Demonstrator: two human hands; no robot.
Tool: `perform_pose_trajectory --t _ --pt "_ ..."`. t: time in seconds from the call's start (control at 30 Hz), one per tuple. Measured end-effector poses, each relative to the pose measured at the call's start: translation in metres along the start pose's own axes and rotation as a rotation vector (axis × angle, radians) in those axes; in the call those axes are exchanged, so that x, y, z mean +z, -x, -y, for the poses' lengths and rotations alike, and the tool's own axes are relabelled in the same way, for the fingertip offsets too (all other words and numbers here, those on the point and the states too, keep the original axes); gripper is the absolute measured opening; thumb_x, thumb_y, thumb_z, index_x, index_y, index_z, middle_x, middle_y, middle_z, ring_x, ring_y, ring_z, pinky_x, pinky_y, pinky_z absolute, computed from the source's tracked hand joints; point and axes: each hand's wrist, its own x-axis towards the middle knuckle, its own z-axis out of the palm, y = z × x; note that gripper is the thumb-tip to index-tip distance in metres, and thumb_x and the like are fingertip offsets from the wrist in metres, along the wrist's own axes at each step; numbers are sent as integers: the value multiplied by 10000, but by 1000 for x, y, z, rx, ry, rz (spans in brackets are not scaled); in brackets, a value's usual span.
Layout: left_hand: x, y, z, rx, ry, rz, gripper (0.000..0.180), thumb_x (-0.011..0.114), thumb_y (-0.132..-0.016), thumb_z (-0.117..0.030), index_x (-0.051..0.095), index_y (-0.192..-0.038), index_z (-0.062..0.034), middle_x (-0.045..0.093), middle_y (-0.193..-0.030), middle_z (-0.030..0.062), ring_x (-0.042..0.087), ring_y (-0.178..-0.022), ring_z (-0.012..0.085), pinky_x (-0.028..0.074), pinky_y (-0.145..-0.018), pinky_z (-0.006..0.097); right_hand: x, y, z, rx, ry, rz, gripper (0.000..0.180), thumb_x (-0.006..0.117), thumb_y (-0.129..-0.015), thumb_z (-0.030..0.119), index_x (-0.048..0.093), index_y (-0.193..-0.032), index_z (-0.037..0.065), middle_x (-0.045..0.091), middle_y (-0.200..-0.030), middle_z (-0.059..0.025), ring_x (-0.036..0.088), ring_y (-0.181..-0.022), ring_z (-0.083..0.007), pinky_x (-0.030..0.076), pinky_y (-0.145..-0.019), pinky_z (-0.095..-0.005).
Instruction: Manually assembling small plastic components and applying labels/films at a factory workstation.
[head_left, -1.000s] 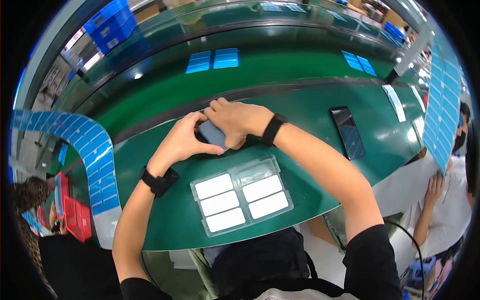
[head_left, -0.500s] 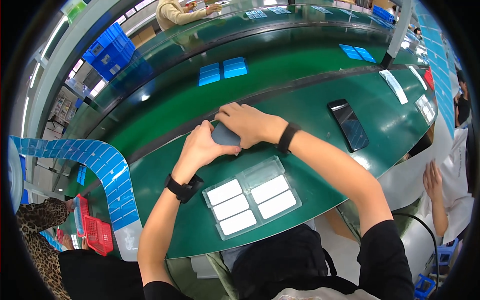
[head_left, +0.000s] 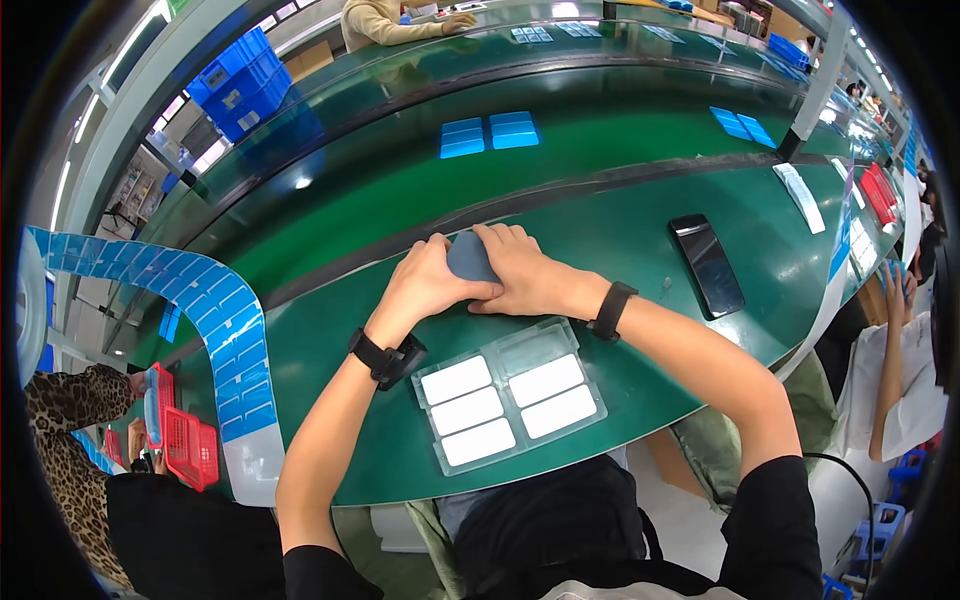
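Observation:
Between both my hands is a dark blue-grey flat block with rounded corners (head_left: 470,259), close to the far edge of the green table. My left hand (head_left: 432,278) grips its left side, thumb along the near side. From the right, my right hand (head_left: 522,268) closes round it with the fingers over the far part. The two thumbs meet in front, and much of the block is hidden. Nearer to me lies a clear plastic tray (head_left: 508,420) with several white rectangular pieces (head_left: 467,411) in two columns; its far right compartment shows bare plastic.
A black phone (head_left: 707,265) lies to the right. At left, a strip of blue film pieces (head_left: 205,290) curves down beside red baskets (head_left: 190,448). Beyond the table edge, blue sheets (head_left: 488,135) lie on a green belt (head_left: 400,185). Co-workers are at left, right and far side.
My right hand's fingers have come down from above the block to its far right side. The view has shifted slightly. At right, a co-worker's hand has risen and now holds something blue.

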Motion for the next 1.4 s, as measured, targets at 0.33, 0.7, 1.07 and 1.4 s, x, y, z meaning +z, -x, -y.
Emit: perform_pose_trajectory --t 0.33,0.7,1.07,1.4 --pt "1 -8 22 17 67 70 1068 969 -588 -680 616 -1252 79 671 -1207 291 697 -1126 392 567 -966 439 -9 -2 -5 -63 52 -6 912 875 -841 385 451 -1459 -135 541 -1387 -324 512 -1301 -479 434 -1128 -519" --pt "1 -7 25 -2 131 113 1026 962 -623 -685 599 -1227 61 688 -1185 290 706 -1124 374 565 -956 432 -10 -4 3 -29 81 19 859 853 -853 363 467 -1432 -141 557 -1346 -325 523 -1283 -474 439 -1117 -521" --pt "4 -8 29 0 163 95 1051 944 -633 -716 597 -1230 76 698 -1151 280 717 -1073 358 577 -906 417 -16 -1 -7 -91 95 -94 763 859 -784 341 542 -1280 -146 586 -1203 -301 557 -1139 -458 488 -1019 -518" --pt "11 -6 37 75 144 17 1006 932 -689 -691 608 -1250 79 664 -983 170 657 -856 234 537 -726 357 -21 -1 -8 -36 121 -39 776 849 -792 356 545 -1310 -136 581 -1228 -285 549 -1168 -440 481 -1043 -501"
